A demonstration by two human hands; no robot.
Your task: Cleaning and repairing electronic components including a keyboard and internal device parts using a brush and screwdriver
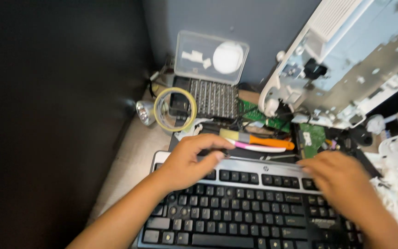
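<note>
On the near desk, both hands, the left hand (190,159) and the right hand (342,177), grasp the keyboard (254,207) at its far edge (it looks light and stiff).

The keyboard (249,207) at lower centre has black keys and a silver top strip. Above it lie an orange-handled brush (259,139), a pink-and-white pen (256,147), green circuit boards (313,136) and a yellowish tape roll (176,109).
</note>
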